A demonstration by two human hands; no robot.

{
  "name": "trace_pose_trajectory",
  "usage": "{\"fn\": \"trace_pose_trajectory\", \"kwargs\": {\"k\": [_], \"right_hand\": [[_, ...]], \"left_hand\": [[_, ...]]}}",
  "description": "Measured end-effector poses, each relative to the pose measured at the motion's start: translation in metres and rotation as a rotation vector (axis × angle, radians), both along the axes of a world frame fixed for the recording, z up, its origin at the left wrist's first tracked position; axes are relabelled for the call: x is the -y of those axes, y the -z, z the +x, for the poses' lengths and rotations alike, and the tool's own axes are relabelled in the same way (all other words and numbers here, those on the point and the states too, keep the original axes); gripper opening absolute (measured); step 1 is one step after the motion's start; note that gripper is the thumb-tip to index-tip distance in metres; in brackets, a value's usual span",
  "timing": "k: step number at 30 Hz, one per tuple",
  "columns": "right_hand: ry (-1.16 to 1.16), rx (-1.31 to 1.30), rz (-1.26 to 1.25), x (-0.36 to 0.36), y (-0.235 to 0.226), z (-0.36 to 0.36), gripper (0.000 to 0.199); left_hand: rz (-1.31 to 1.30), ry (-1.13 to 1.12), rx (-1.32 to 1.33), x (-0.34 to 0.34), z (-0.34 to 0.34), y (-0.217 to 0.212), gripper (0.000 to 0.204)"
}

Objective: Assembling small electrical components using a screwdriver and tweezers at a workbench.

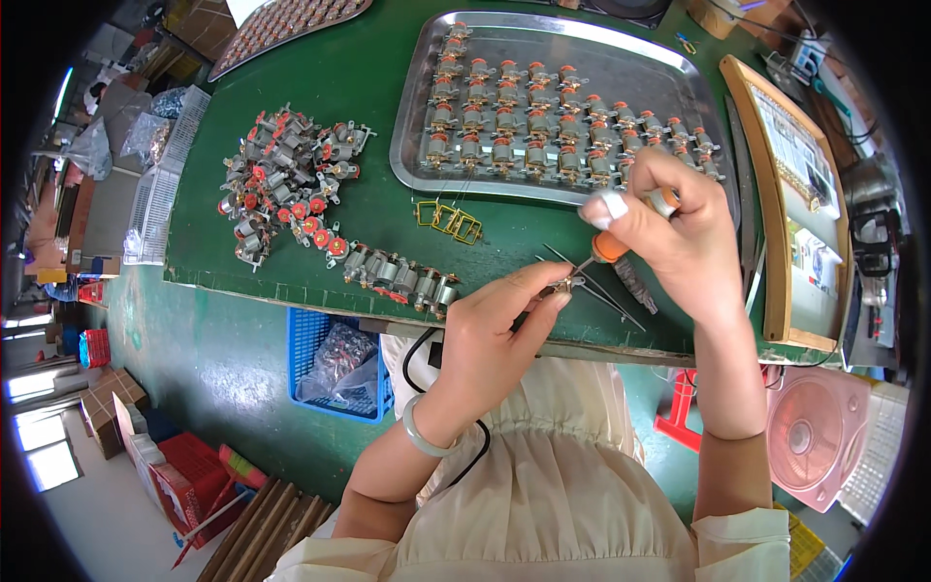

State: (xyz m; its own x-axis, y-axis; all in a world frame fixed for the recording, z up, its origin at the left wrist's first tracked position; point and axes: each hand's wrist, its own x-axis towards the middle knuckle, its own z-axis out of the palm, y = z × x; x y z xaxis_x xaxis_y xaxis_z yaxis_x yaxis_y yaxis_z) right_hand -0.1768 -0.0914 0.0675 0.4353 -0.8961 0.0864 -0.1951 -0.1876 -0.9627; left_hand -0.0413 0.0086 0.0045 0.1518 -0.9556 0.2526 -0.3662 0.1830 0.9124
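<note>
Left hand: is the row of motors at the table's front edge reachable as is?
Probably yes. The row of motors lies just left of the left hand with bare green mat between, but its grip is shut on a small part.

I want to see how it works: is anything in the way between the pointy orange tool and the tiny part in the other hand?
Nothing visible is. The right hand holds the orange-handled tool, and its thin tip runs straight to the small metal part pinched in the left hand. The tweezers lie on the green mat underneath, not between them.
</note>
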Motion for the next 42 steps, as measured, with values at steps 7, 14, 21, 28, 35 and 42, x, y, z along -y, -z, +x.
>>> {"fn": "trace_pose_trajectory", "kwargs": {"k": [7, 14, 21, 28, 35, 42], "right_hand": [[0.049, 0.385, -0.071, -0.010, 0.010, -0.006, 0.033], [0.098, 0.393, 0.403, -0.041, 0.012, -0.022, 0.018], [-0.006, 0.600, 0.581, -0.050, 0.025, -0.015, 0.021], [0.047, 0.682, 0.503, -0.050, 0.033, -0.011, 0.019], [0.074, 0.697, 0.478, -0.053, 0.035, -0.013, 0.019], [0.082, 0.620, 0.514, -0.055, 0.032, -0.019, 0.025]], "left_hand": [[0.047, 0.047, -0.110, 0.000, 0.000, 0.000, 0.027], [0.098, 0.179, -0.781, 0.002, 0.002, -0.015, 0.029], [0.271, 0.245, -0.942, 0.003, 0.003, -0.025, 0.029], [0.301, 0.307, -1.008, 0.003, 0.004, -0.028, 0.030], [0.297, 0.277, -0.975, 0.004, 0.003, -0.028, 0.029], [0.286, 0.232, -1.011, 0.006, 0.002, -0.030, 0.025]]}}
